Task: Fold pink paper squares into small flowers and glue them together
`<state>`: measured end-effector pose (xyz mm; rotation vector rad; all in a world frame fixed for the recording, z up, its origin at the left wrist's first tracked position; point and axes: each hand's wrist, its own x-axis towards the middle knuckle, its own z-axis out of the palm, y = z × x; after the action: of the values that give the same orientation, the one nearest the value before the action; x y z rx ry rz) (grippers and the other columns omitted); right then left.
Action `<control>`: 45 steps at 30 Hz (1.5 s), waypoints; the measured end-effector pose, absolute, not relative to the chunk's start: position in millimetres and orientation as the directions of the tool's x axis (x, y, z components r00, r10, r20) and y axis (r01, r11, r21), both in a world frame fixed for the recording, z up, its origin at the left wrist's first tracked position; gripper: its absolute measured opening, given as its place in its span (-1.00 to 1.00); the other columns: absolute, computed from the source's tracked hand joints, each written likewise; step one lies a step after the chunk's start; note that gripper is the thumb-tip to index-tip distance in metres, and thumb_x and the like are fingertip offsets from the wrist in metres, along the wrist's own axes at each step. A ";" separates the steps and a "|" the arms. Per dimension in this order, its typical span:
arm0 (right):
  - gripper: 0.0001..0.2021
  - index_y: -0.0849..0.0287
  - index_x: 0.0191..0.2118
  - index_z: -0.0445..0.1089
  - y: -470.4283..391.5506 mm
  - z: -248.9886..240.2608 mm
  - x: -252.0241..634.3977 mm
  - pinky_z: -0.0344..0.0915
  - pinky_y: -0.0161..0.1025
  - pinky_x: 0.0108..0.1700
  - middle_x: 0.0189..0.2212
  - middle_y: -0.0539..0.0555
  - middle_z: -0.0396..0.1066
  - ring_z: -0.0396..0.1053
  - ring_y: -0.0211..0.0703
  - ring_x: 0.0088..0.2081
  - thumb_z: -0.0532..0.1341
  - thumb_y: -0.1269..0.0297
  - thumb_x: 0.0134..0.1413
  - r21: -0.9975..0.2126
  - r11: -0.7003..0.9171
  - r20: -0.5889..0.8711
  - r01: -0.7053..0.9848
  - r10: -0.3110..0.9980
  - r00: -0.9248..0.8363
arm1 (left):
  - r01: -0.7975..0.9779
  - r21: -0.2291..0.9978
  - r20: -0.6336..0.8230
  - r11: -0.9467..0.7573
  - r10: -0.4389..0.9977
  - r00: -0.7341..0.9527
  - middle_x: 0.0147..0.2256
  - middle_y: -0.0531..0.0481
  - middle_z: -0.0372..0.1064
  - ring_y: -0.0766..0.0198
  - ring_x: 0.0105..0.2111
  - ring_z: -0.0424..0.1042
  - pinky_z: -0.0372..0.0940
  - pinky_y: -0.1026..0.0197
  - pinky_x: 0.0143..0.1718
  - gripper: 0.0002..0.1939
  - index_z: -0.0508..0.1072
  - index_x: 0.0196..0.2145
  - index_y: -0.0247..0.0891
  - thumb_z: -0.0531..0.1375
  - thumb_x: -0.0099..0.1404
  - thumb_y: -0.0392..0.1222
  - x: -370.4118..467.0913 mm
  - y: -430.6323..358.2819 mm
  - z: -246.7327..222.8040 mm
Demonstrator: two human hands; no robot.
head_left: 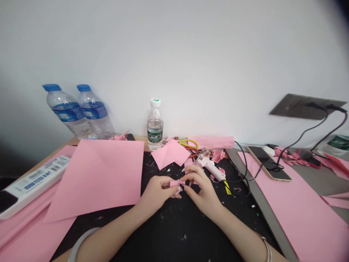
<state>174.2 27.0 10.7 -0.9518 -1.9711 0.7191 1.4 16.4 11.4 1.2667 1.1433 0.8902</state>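
Observation:
Near the middle of the black mat (pixel 185 229), my left hand (pixel 158 191) and my right hand (pixel 200 187) meet around a small folded pink paper piece (pixel 176 183). The left thumb and fingers pinch its left part, while the right thumb and forefinger pinch its right end. The other right fingers are lifted and slightly spread. Small pink scraps lie just below the fingertips. Behind my right hand rests a pale pink glue gun (pixel 212 168) with a yellow tag on its cord. Pink paper squares (pixel 170 153) lie behind my hands.
A large pink sheet (pixel 111 174) and a white box (pixel 38 178) are on the left. A small water bottle (pixel 155 127) stands by the wall, with two larger bottles (pixel 94 111) to its left. At right are a phone (pixel 268 163), cables and a long pink sheet (pixel 297 207).

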 end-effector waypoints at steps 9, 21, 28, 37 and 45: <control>-0.87 0.10 -0.37 0.44 26.5 14.1 172.9 0.31 -0.25 -0.27 -0.17 0.10 0.31 0.33 -0.11 -0.16 0.22 0.49 -0.01 -0.804 0.515 0.396 0.296 0.836 -0.378 | 0.107 0.984 -0.167 0.144 0.953 0.252 -0.58 0.00 0.51 0.14 -0.48 0.51 0.38 0.19 -0.39 -0.87 0.53 -0.54 -0.31 0.20 0.07 -0.26 1.4 15.7 9.0; -0.85 0.17 -0.51 0.32 21.0 9.8 167.6 0.28 -0.23 -0.22 -0.26 0.08 0.31 0.32 -0.18 -0.26 0.17 0.47 0.04 -0.851 0.459 0.362 0.255 0.865 -0.349 | 0.115 0.984 -0.170 0.139 0.929 0.329 -0.58 -0.02 0.52 0.15 -0.49 0.52 0.34 0.22 -0.41 -0.86 0.51 -0.58 -0.33 0.23 0.07 -0.24 6.3 12.2 7.4; -0.82 0.15 -0.52 0.28 21.6 8.8 169.0 0.25 -0.23 -0.24 -0.35 0.06 0.30 0.31 -0.18 -0.29 0.16 0.45 0.08 -0.783 0.547 0.456 0.296 0.828 -0.326 | 0.051 0.980 -0.199 0.194 0.907 0.370 -0.58 -0.01 0.52 0.17 -0.50 0.52 0.38 0.21 -0.40 -0.84 0.56 -0.49 -0.32 0.25 0.10 -0.16 7.5 11.9 5.8; -0.76 0.15 -0.42 0.41 24.9 12.3 176.7 0.25 -0.20 -0.16 -0.17 0.13 0.36 0.33 -0.15 -0.23 0.05 0.36 0.21 -0.766 0.575 0.452 0.287 0.800 -0.395 | -0.002 0.947 -0.303 0.321 0.895 0.329 -0.46 -0.05 0.55 0.14 -0.44 0.55 0.39 0.20 -0.38 -0.79 0.56 -0.40 -0.32 0.27 0.09 -0.11 6.5 12.6 13.1; -0.66 0.08 -0.27 0.51 24.1 10.3 180.8 0.23 -0.15 -0.08 -0.04 0.11 0.31 0.30 -0.12 -0.17 -0.03 0.23 0.28 -0.804 0.542 0.409 0.244 0.802 -0.435 | -0.022 0.943 -0.306 0.332 0.891 0.336 -0.44 -0.06 0.55 0.18 -0.43 0.54 0.38 0.24 -0.37 -0.75 0.55 -0.35 -0.32 0.26 0.12 -0.06 3.5 12.2 12.0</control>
<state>180.8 24.1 10.3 -0.8484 -1.9529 0.8542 3.5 12.2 12.0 1.0524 1.0482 0.7665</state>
